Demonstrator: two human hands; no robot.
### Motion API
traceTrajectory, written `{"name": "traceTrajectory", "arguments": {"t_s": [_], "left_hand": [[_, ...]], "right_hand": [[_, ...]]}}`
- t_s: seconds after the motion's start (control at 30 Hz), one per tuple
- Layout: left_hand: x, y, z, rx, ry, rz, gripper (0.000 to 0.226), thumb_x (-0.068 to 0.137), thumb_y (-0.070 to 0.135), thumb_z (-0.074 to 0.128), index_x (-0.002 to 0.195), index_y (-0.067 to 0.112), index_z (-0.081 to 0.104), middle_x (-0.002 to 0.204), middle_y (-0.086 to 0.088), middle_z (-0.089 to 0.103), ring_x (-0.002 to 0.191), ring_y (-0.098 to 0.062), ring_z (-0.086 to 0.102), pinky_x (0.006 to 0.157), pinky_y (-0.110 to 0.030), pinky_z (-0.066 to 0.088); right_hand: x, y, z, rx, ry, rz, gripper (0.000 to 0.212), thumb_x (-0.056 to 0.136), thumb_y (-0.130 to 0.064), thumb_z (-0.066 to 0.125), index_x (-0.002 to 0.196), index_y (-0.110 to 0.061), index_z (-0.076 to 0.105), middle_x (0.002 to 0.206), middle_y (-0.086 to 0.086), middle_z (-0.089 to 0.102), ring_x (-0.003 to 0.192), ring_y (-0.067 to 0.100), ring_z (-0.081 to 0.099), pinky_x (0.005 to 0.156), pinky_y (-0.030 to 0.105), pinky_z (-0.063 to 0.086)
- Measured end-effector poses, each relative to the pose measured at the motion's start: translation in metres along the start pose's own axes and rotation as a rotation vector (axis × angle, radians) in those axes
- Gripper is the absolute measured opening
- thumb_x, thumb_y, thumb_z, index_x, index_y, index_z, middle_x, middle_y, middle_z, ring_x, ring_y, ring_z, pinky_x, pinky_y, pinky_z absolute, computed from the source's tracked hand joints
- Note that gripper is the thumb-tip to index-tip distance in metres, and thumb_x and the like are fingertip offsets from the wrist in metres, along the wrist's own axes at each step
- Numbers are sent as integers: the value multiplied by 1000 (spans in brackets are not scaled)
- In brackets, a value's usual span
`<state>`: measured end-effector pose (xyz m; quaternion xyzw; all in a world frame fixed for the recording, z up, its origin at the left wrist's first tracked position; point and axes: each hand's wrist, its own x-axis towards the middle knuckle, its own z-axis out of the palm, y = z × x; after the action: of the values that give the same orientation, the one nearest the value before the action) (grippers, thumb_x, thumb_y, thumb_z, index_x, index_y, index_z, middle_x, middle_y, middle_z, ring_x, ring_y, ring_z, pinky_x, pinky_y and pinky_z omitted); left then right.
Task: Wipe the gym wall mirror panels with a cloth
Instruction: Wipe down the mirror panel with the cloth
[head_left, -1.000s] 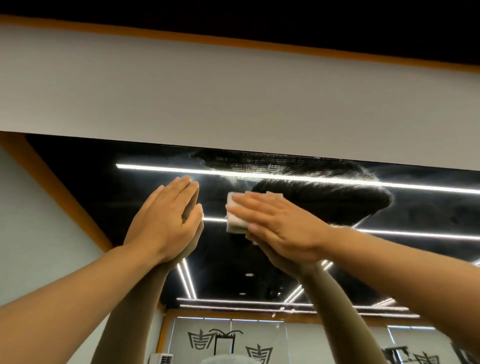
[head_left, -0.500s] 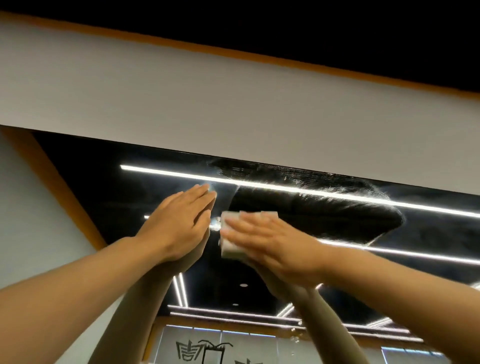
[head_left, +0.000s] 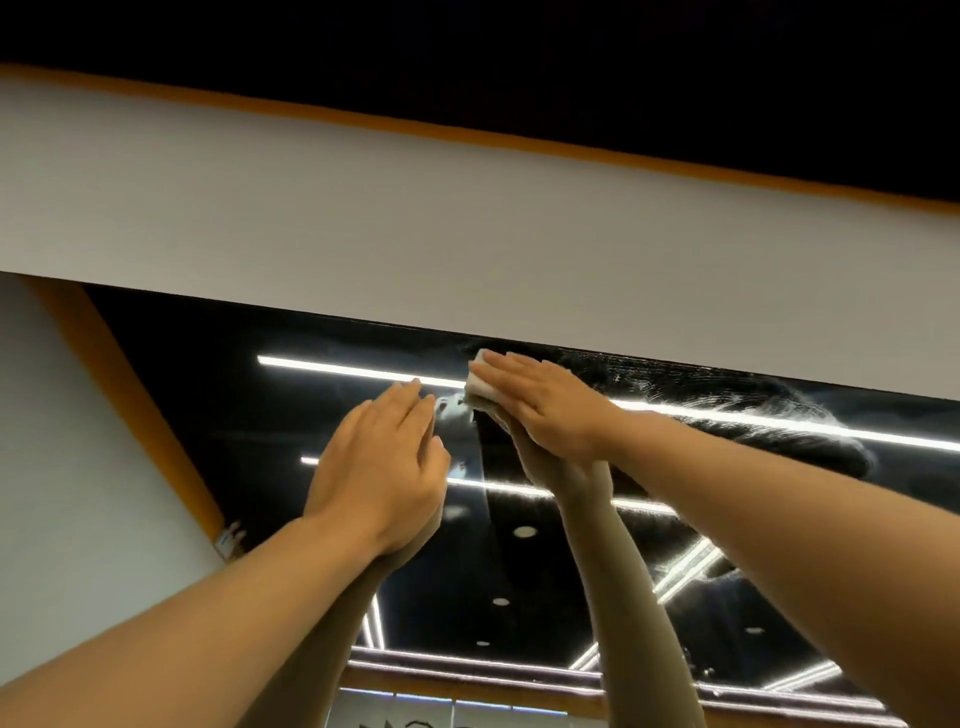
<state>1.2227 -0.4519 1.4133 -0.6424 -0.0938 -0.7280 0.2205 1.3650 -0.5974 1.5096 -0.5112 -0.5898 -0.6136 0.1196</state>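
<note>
The wall mirror (head_left: 218, 415) fills the lower part of the head view and reflects a dark ceiling with bright light strips. My right hand (head_left: 540, 410) lies flat with straight fingers on a small white folded cloth (head_left: 479, 378), pressing it against the glass just under the mirror's top edge. My left hand (head_left: 382, 467) rests flat and open on the glass, a little lower and to the left of the cloth. A hazy smeared patch (head_left: 753, 415) spreads to the right of the cloth. Both arms are doubled by their reflections.
A pale grey wall band (head_left: 467, 234) runs above the mirror, topped by an orange trim (head_left: 363, 117) and a black ceiling. A pale wall with an orange strip (head_left: 135, 395) appears at the left. Small white marks (head_left: 452, 410) dot the glass between my hands.
My right hand has slid the cloth upward to the mirror's top edge. My left hand stays flat on the glass. The view has tilted up.
</note>
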Motion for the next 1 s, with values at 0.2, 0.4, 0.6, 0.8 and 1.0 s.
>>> {"name": "traceTrajectory", "arguments": {"t_s": [0.2, 0.4, 0.6, 0.8, 1.0], "left_hand": [[1, -1, 1, -8, 16, -2, 60, 95, 39, 25, 151, 22, 37, 158, 5, 33, 147, -8, 22, 118, -23, 3], [0, -1, -5, -85, 7, -8, 43, 105, 23, 33, 147, 18, 43, 156, 1, 37, 146, -10, 25, 120, -25, 7], [-3, 2, -9, -107, -17, 11, 54, 94, 32, 26, 134, 12, 56, 143, -5, 53, 137, -16, 40, 120, -34, 20], [-3, 4, -10, -64, -25, 5, 46, 104, 27, 39, 150, 18, 39, 157, 2, 35, 147, -11, 23, 120, -27, 7], [-2, 3, -10, -30, -36, 9, 49, 103, 34, 43, 149, 18, 40, 157, 2, 35, 148, -13, 23, 119, -28, 10]], "right_hand": [[45, -14, 0, 7, 31, 167, 49, 109, -28, 24, 158, -27, 15, 166, -4, 8, 151, 19, 9, 121, 42, 5], [-53, -54, 19, 104, -30, -77, 48, 109, -32, 25, 154, -42, 15, 163, -20, 3, 149, -1, -7, 120, 25, -9], [-132, -73, 9, 110, -333, -231, 48, 106, -38, 25, 146, -60, 8, 157, -36, -6, 140, -15, -19, 112, 13, -19], [-75, -34, 11, 76, -31, -62, 50, 108, -28, 33, 151, -46, 15, 159, -27, 6, 146, -7, -3, 122, 27, -5], [-35, -29, 14, 68, 136, 137, 45, 102, -31, 24, 145, -27, 40, 145, -4, 41, 130, 21, 38, 110, 45, 26]]}}
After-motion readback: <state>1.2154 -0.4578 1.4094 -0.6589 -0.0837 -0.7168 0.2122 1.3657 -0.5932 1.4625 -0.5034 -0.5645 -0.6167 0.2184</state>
